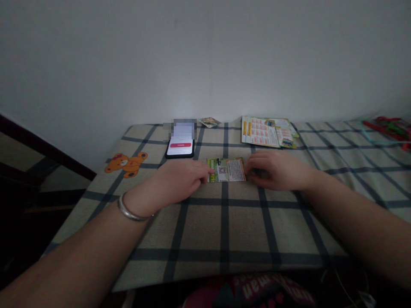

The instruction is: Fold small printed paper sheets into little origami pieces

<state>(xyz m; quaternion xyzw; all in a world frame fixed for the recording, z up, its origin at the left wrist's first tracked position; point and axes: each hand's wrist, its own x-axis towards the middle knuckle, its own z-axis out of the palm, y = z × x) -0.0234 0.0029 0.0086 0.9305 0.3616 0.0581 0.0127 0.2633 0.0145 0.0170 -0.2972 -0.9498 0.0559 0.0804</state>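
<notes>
Beneath our grip we had a checked tablecloth (205, 226). Over it we held our left hand (183, 178) and right hand (273, 168), apart from each other. Just beyond the right hand we saw printed leaflets (260, 131); beyond the left, a lit phone (180, 149). Between both hands lay a green card (230, 170), touched at either end; whether we pinched it, we could not tell.

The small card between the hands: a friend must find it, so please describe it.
Find the checked cloth below the pale wall. On it, between left hand and right hand, lies the small card. Its square code sets it apart from the larger papers behind.
</notes>
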